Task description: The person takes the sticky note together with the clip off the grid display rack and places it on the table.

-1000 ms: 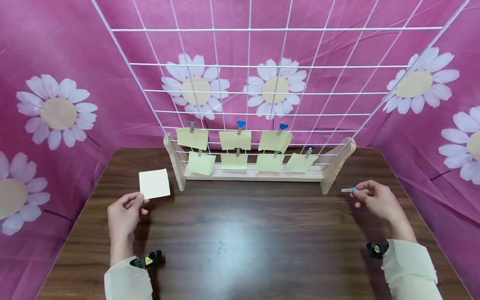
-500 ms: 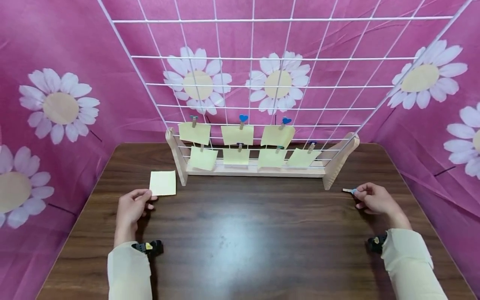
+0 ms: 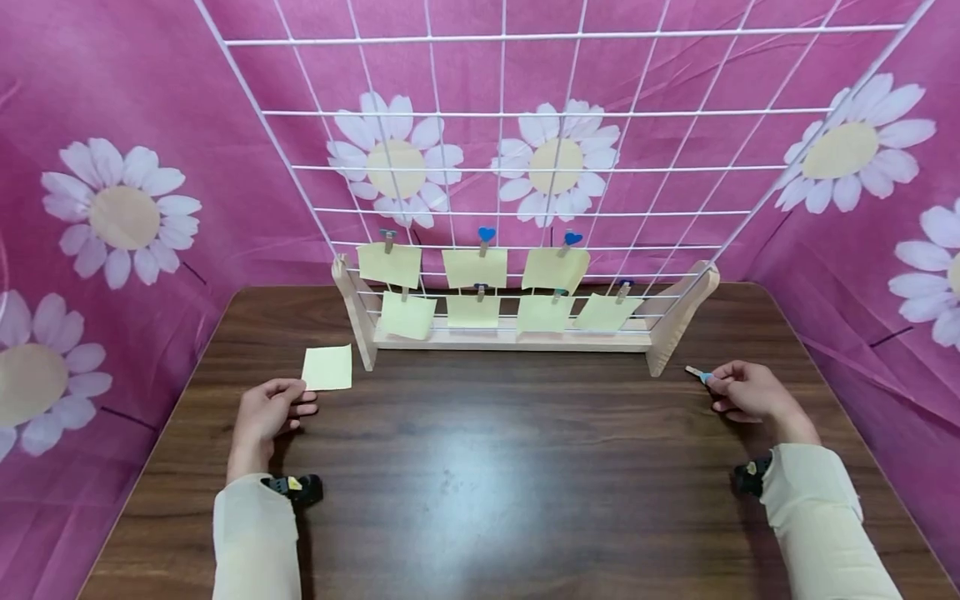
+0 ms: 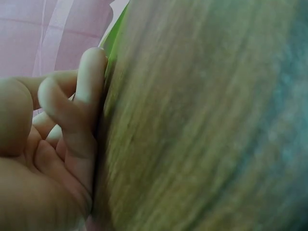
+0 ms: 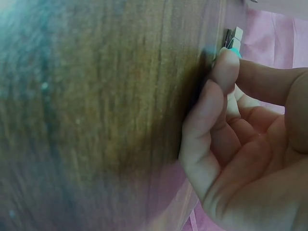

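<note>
My left hand [image 3: 266, 418] pinches the near-left corner of a pale yellow sticky note [image 3: 328, 368] at the left of the table, low over the wood. In the left wrist view only a thin edge of the note [image 4: 114, 41] shows past the fingertips. On the right, my right hand [image 3: 756, 395] holds a small wooden clothespin [image 3: 698, 374] by its light blue end between thumb and fingers. The clothespin's wooden tip [image 5: 237, 34] points away from the hand in the right wrist view.
A white wire grid [image 3: 502, 170] stands in a wooden base [image 3: 510, 342] at the back of the brown table [image 3: 480, 467]. Several yellow notes [image 3: 475, 268] hang on its lower part in two rows, held by clothespins, some with blue hearts [image 3: 487, 234]. Pink flowered cloth [image 3: 255, 192] surrounds the table.
My left hand has moved right and lowered the sticky note toward the table. The clothespin in my right hand has turned slightly, its tip now angled up and away. The head view has shifted a little.
</note>
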Demonstrator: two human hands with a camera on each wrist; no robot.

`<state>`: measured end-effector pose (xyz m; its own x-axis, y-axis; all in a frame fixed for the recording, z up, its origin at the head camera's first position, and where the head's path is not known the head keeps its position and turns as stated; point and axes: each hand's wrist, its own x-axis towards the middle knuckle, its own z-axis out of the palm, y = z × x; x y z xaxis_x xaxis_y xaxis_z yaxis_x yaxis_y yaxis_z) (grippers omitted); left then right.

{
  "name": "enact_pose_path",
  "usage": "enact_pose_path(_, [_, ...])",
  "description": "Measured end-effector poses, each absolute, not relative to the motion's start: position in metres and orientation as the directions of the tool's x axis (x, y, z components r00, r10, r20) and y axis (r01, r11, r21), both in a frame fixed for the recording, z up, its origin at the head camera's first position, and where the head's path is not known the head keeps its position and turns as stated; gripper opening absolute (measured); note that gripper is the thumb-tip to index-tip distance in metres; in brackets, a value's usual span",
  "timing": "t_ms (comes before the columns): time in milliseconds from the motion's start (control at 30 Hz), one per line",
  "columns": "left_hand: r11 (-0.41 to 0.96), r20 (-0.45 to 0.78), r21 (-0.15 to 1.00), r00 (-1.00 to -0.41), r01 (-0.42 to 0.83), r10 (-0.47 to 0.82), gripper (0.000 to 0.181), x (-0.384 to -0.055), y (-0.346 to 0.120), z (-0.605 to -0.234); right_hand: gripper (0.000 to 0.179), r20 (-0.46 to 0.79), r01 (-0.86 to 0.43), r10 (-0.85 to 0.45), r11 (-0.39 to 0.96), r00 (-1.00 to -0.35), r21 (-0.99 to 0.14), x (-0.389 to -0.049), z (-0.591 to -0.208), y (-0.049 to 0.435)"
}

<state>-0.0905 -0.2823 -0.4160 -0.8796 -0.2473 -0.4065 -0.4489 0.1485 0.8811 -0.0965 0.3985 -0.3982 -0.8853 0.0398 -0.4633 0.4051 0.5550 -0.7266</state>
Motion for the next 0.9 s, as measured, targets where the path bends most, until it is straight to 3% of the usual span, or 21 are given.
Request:
enact_pose_path(433, [-0.016,-0.438,0.894,-0.866,-0.448,-0.242,0.031,-0.090,-0.285,-0.415,0.029,-0.468,0.418,0.047,0.533,-0.883,-0.735,-0.096,-0.395,0.400])
enact_pose_path(567, [-0.017,-0.415,0.900,-0.845,-0.435,-0.337,0.026,-0.090,-0.279,-0.413,0.036,-0.436,0.390,0.041,0.526,-0.899,-0.756,-0.093,-0.394,0.400])
enact_pose_path(733, [0.030,-0.293,0.929,-0.782,-0.369,-0.550,0.018,-0.091,-0.262,-0.402,0.037,-0.285,0.300,0.114,0.551,-0.952,-0.779,-0.081,-0.382,0.396])
enact_pose_path(900, [0.130,-0.112,0.963,-0.793,-0.235,-0.599,0.018,-0.085,-0.230,-0.387,0.020,-0.140,0.209,0.173,0.495,-0.975,-0.843,-0.064,-0.366,0.383])
